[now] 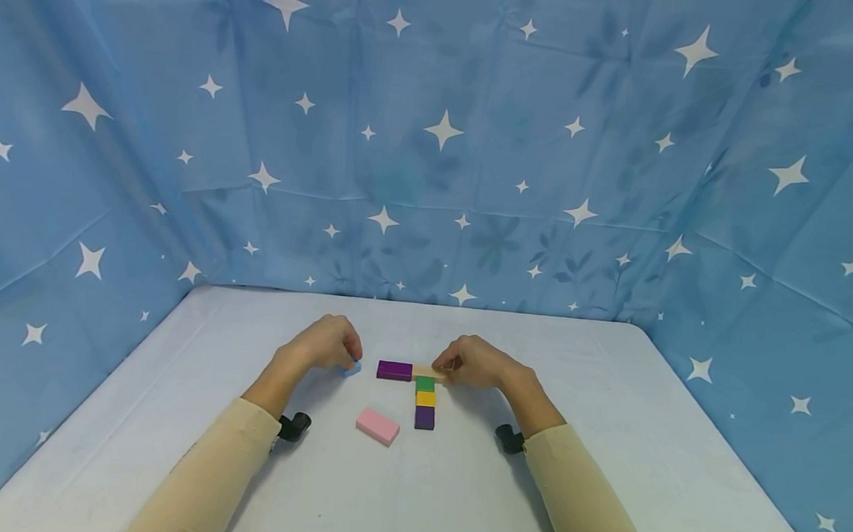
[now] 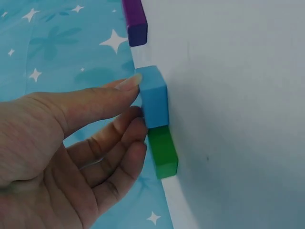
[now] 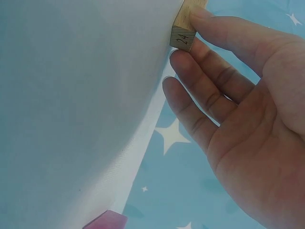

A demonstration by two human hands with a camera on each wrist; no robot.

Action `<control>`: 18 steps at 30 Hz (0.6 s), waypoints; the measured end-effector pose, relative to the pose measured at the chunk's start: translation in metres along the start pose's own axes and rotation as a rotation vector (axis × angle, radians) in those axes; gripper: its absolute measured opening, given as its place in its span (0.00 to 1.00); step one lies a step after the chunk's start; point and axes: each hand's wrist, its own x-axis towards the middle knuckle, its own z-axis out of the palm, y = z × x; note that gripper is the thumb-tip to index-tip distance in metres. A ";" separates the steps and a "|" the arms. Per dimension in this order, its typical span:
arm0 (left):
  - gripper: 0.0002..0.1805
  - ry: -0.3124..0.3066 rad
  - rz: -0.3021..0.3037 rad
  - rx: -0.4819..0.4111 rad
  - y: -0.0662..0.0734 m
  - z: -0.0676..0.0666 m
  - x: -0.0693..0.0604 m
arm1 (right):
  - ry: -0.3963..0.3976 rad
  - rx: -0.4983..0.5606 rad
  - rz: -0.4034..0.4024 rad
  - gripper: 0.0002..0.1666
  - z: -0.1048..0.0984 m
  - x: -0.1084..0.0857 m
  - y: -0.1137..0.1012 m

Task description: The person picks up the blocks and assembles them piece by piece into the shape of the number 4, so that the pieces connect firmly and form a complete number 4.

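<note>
My left hand (image 1: 326,343) pinches a light blue block (image 2: 155,102) between thumb and fingers, left of a purple block (image 1: 394,370). A green block (image 2: 164,155) touches the blue block's end in the left wrist view; the hand hides it in the head view. My right hand (image 1: 481,362) pinches the end of a plain wooden block (image 3: 182,39) marked 24. This wooden block lies end to end with the purple one. Running from it toward me is a column: a green block (image 1: 425,384), a yellow block (image 1: 426,399) and a dark purple block (image 1: 424,418).
A pink block (image 1: 378,426) lies at an angle on the white tabletop (image 1: 407,507), left of the column. A blue star-patterned curtain (image 1: 434,175) rises behind the table and along both sides. Dark wrist cameras sit on both of my wrists.
</note>
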 end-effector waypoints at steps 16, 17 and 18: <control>0.06 0.082 -0.062 -0.090 0.008 0.011 0.030 | -0.007 0.013 -0.019 0.17 -0.002 0.000 -0.001; 0.06 0.085 -0.064 -0.096 0.008 0.011 0.031 | -0.006 0.010 -0.016 0.17 -0.002 -0.001 -0.001; 0.07 0.087 -0.065 -0.102 0.009 0.011 0.031 | -0.005 0.007 -0.014 0.17 -0.003 -0.001 -0.001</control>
